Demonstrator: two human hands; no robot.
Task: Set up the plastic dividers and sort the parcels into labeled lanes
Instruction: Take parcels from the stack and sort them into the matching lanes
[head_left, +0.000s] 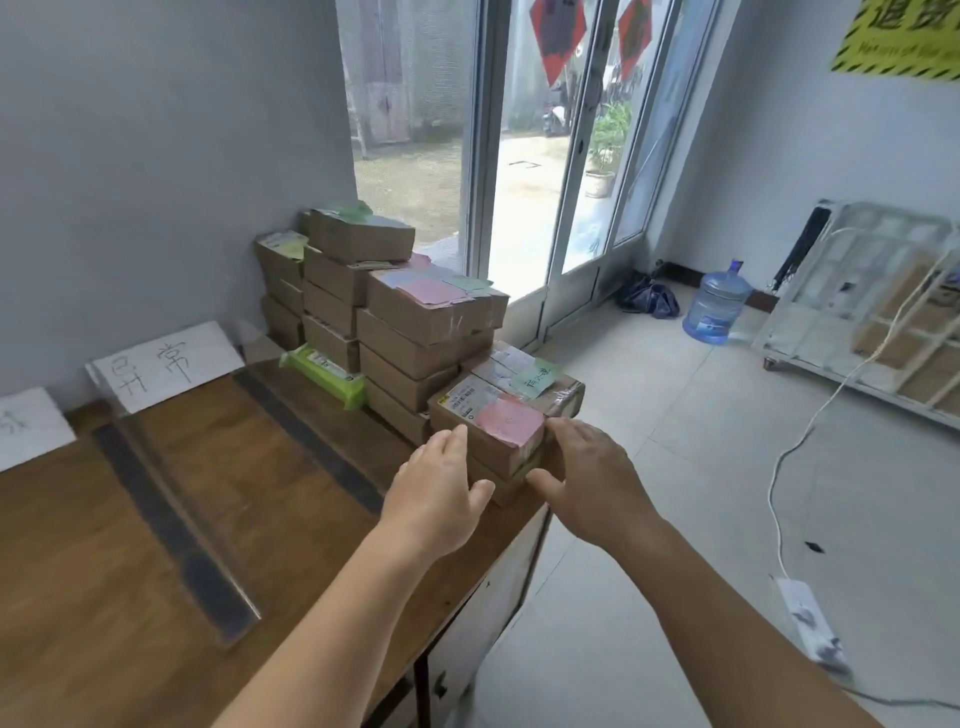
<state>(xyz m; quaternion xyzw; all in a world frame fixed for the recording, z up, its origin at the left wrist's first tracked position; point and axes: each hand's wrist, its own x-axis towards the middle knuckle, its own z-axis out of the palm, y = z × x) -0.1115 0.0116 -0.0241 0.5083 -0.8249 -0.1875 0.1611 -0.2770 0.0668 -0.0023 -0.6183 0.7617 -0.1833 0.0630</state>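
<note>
From the head camera, both bare forearms reach forward over the right end of a wooden table (156, 519). The left hand (441, 483) is held edge-on, fingers straight and together, thumb spread to the right; its fingertips touch the left face of a small cardboard parcel (488, 426) with a pink label on top. The right hand (587, 478) comes in from the other side, palm down, fingers loosely spread, its thumb pointing left toward the parcel's near corner and its fingertips at the parcel's right edge. Neither hand has curled round the box; it sits between the two sets of fingers, on top of another box at the table's corner.

Just beyond the fingertips lies a taped parcel with a green note (530, 374), and farther back stands a stack of brown boxes (384, 312) topped with pink and green slips. A green soft pack (324, 375) lies left of the stack.

Well left of the left hand, two clear plastic dividers (182, 530) with dark strips lie across the wood grain, and white handwritten labels (166, 364) lean at the wall.
</note>
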